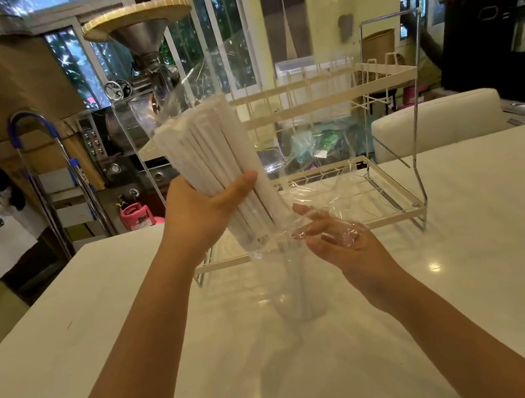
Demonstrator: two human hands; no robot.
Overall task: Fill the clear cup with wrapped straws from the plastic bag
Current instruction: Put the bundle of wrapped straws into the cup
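Observation:
My left hand (pixel 202 209) grips a thick bundle of white paper-wrapped straws (pixel 211 151), tilted with the tops leaning up and to the left. The bundle's lower end points down over the clear cup (pixel 295 287), which stands on the white counter between my arms. At least one wrapped straw (pixel 297 283) stands inside the cup. The clear plastic bag (pixel 320 199) hangs loosely around the bundle and drapes over my right hand (pixel 337 238). That hand is beside the cup's rim, fingers spread under the film, with the bag's edge between fingertips.
A cream wire two-tier rack (pixel 382 157) stands on the counter right behind the cup. The glossy white counter (pixel 474 267) extends to both sides. Behind its far edge are a white chair (pixel 436 124), a metal machine with a funnel (pixel 141 45) and a blue-handled trolley (pixel 39 159).

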